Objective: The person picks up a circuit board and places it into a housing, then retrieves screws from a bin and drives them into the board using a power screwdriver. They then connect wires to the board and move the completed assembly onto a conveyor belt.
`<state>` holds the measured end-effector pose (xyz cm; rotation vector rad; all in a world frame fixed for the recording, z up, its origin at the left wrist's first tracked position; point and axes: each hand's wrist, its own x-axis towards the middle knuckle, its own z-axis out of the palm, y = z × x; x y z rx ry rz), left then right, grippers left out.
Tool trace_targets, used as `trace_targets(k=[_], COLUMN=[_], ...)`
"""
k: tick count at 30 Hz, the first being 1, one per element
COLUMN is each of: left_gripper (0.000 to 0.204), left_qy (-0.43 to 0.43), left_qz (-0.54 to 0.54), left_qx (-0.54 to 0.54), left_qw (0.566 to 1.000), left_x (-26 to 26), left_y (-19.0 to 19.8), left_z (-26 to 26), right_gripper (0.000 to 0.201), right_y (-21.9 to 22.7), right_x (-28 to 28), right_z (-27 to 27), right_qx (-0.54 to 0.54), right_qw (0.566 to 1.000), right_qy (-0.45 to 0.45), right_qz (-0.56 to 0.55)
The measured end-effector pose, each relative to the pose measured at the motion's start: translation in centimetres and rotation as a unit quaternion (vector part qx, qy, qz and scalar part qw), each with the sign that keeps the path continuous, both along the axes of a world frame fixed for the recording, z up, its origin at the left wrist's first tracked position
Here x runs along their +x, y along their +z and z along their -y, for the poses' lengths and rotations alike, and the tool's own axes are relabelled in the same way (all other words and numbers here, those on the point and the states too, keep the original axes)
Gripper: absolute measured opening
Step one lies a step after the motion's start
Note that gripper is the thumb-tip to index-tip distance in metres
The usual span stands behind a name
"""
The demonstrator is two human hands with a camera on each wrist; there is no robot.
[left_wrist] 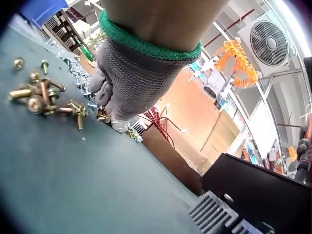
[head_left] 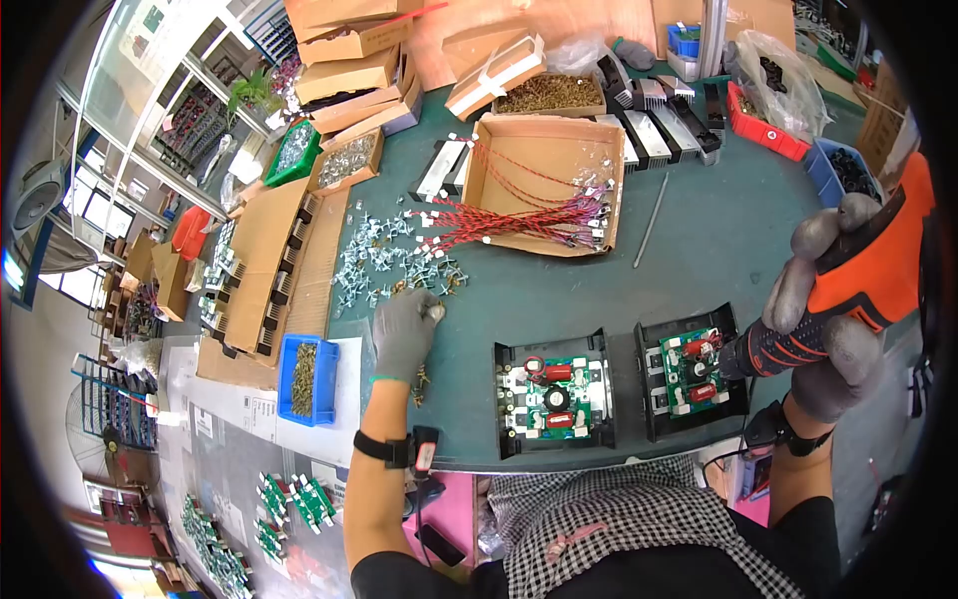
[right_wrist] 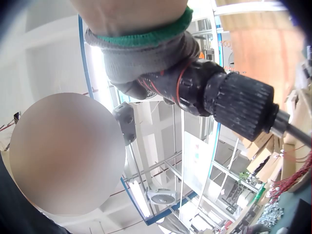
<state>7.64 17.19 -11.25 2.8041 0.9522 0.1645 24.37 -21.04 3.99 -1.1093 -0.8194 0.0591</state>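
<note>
Beside the silver screws, the left hand in a grey glove has its fingers bent down at the table. Brass screws show by the fingers of this left hand in the left wrist view; whether any are pinched is unclear. The gloved right hand grips an orange and black power driver, its front end over the right green circuit board in a black housing. In the right wrist view the right hand wraps the driver. Another board lies in the left housing.
A cardboard box with red wires stands behind, a metal rod to its right. A blue bin of brass screws is left of the left hand. Loose brass screws lie near that wrist. Red and blue bins stand back right.
</note>
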Motion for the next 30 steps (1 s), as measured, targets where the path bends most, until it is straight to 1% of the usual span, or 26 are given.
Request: trace_targets(k=[3,6,7,8,9,10,11,13,15,16,17,18,19,21,22,23,25,26,28,30], left_gripper=[0.014,0.015,0.015,0.015,0.016,0.016,0.015,0.013,0.012,0.013,0.016,0.018,0.018,0.019,0.018,0.018,0.019,0.021,0.024,0.031], left_qy=[-0.052,-0.024,-0.002,0.020,0.041,0.020,-0.014,-0.081,-0.118,-0.128,-0.137,-0.125,-0.140,-0.168,-0.171,-0.169,-0.161,-0.160,-0.158,-0.219], left_qz=[0.033,0.069,0.132,0.192,0.249,0.263,0.278,0.301,0.296,0.305,0.312,0.291,0.271,0.231,0.230,0.227,0.220,0.224,0.231,0.248], left_qx=[0.021,0.081,-0.003,-0.087,-0.171,-0.249,-0.300,-0.400,-0.436,-0.494,-0.550,-0.588,-0.592,-0.596,-0.590,-0.598,-0.613,-0.593,-0.551,-0.425], left_qw=[0.998,0.994,0.991,0.977,0.952,0.932,0.912,0.862,0.842,0.804,0.763,0.744,0.746,0.751,0.755,0.750,0.742,0.757,0.786,0.843], left_x=[-1.1,-1.5,-1.4,-1.3,-1.1,-0.9,-0.7,-0.1,0.4,0.7,0.8,0.8,1.1,1.6,1.8,2.0,2.2,2.3,2.5,2.8], left_y=[0.1,0.5,0.5,0.5,0.5,2.0,3.5,6.2,7.9,8.5,8.9,9.2,9.1,8.9,8.0,8.0,8.0,7.8,7.2,6.7], left_z=[0.7,0.8,0.9,1.1,1.3,2.3,3.8,8.8,13.1,14.9,16.3,17.3,17.9,18.7,18.9,19.2,19.8,20.0,20.4,20.5], right_gripper=[0.078,0.077,0.076,0.076,0.076,0.076,0.076,0.077,0.079,0.080,0.081,0.082,0.083,0.081,0.080,0.078,0.076,0.076,0.074,0.074], right_y=[-0.2,0.6,0.9,0.9,1.1,1.2,1.3,1.8,2.7,2.9,2.6,2.2,2.0,2.0,2.0,2.1,1.8,1.8,1.8,1.7], right_x=[-0.1,-0.3,-0.3,-0.2,-0.2,-0.1,0.0,0.1,-0.4,-0.8,0.1,1.0,1.8,2.1,2.2,2.3,1.4,1.3,1.9,2.3], right_z=[0.4,-0.1,-0.3,-0.3,-0.4,-0.5,-0.7,-0.9,-1.3,-1.6,-1.3,-1.0,-0.8,-0.4,-0.4,-0.4,0.2,0.4,0.6,0.2], right_qx=[0.002,0.006,0.010,0.016,0.031,0.046,0.061,0.079,0.097,0.108,0.125,0.142,0.159,0.150,0.150,0.150,0.146,0.143,0.141,0.157], right_qw=[1.000,1.000,1.000,1.000,0.999,0.998,0.997,0.994,0.992,0.991,0.985,0.975,0.961,0.956,0.951,0.947,0.962,0.965,0.960,0.951], right_qy=[-0.009,-0.007,-0.004,-0.003,0.011,0.026,0.041,0.062,0.072,0.071,0.101,0.133,0.168,0.193,0.211,0.230,0.184,0.170,0.180,0.195], right_qz=[0.003,0.003,0.005,0.010,0.015,0.021,0.026,0.030,0.031,0.021,0.067,0.111,0.153,0.165,0.167,0.167,0.141,0.137,0.161,0.182])
